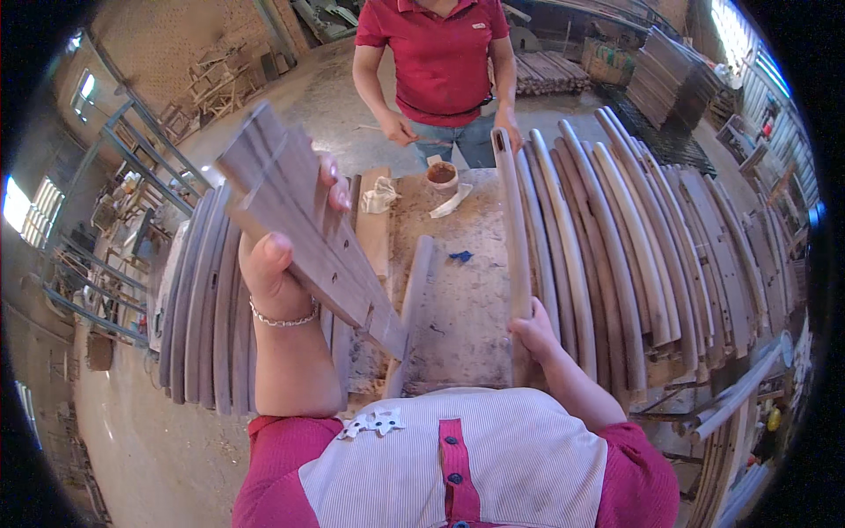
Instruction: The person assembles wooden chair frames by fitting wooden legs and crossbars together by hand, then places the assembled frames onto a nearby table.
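My left hand [271, 275], a chain bracelet at its wrist, grips a wide wooden board [304, 233] with small slots in it. It is raised and tilted, with its narrow end down by the table edge. Fingers of that hand wrap its far side and the thumb presses the near side. My right hand [534, 333] is closed round the near end of a long, rounded wooden rail [512, 220]. A dark slot shows at the rail's far end. Between the two lies a shorter wooden piece [417, 286], partly hidden by the board.
Across the wooden worktable [466, 304] stands a person in a red shirt [440, 66], one hand holding a thin stick, the other by the rail's far end. A tub of brown paste [442, 173], crumpled paper [379, 195] and a blue scrap [460, 257] lie there. Curved rails [598, 229] line both sides.
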`<state>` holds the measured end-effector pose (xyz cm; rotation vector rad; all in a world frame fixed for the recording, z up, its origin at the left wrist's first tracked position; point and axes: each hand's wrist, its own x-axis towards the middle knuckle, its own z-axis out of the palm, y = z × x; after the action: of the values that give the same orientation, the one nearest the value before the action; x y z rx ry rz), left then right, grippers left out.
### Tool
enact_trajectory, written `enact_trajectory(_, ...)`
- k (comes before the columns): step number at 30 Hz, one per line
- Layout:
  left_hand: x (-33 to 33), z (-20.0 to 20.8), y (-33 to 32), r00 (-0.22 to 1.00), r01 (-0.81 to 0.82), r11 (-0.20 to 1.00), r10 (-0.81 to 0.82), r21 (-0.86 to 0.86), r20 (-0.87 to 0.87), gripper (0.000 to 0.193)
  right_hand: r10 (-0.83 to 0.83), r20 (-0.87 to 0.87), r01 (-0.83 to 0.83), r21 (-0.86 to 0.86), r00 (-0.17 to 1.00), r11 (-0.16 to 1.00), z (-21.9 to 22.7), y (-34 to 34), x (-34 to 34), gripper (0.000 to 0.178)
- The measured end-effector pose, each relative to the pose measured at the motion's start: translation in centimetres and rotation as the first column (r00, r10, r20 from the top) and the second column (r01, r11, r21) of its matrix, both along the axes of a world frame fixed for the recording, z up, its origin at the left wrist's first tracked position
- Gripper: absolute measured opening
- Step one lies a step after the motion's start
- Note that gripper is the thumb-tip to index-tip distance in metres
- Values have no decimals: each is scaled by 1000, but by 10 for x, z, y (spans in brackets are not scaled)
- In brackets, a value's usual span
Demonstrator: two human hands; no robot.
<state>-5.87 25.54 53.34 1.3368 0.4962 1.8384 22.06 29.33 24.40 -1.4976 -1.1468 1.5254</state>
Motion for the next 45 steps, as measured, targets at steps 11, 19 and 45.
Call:
enact_trajectory(11, 74, 4, 0, 937, 126, 985, -157, -120, -313, 74, 19, -192, 30, 247, 981, 969, 248, -78, 114, 69)
enact_trajectory(19, 159, -21, 13, 843, 39, 998, -9, 44, -538, 75, -21, 592, -244, 363, 805, 899, 335, -184, 132, 84)
enact_trajectory(45, 203, -47, 9, 796, 82, 996, -54, 19, -603, 67, -442, 894, -342, 392, -79, 854, 440, -241, 4, 81)
